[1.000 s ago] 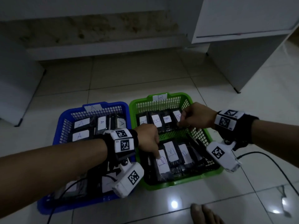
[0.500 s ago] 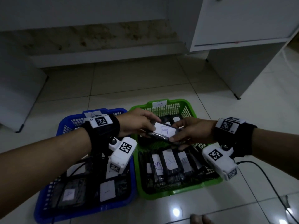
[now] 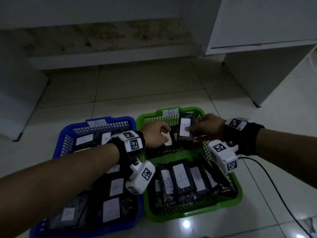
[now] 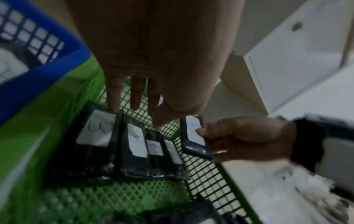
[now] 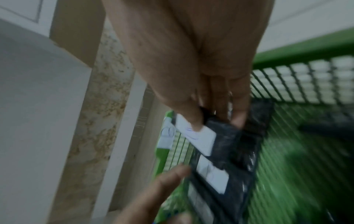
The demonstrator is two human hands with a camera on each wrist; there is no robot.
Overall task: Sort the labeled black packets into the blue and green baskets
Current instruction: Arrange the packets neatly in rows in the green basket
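Observation:
A blue basket (image 3: 68,134) tagged A holds black packets with A labels. To its right, the green basket (image 3: 238,194) tagged B holds a near row and a far row (image 4: 134,145) of B packets. My right hand (image 3: 193,133) pinches one black B packet (image 3: 185,130), thumb on its white label, upright over the far right of the green basket; the same packet (image 5: 226,136) shows in the right wrist view. My left hand (image 3: 164,134) reaches into the far row with straight fingers (image 4: 113,98), their tips touching the packets' top edges.
A white cabinet (image 3: 257,48) stands at the back right on the tiled floor. A low white ledge (image 3: 111,59) runs along the stained wall behind the baskets. A black cable (image 3: 274,186) trails across the floor at the right.
Half a second ago both hands held the B packet above the green basket. The left hand has let go and dropped to the far row; the right hand has turned the packet upright further back.

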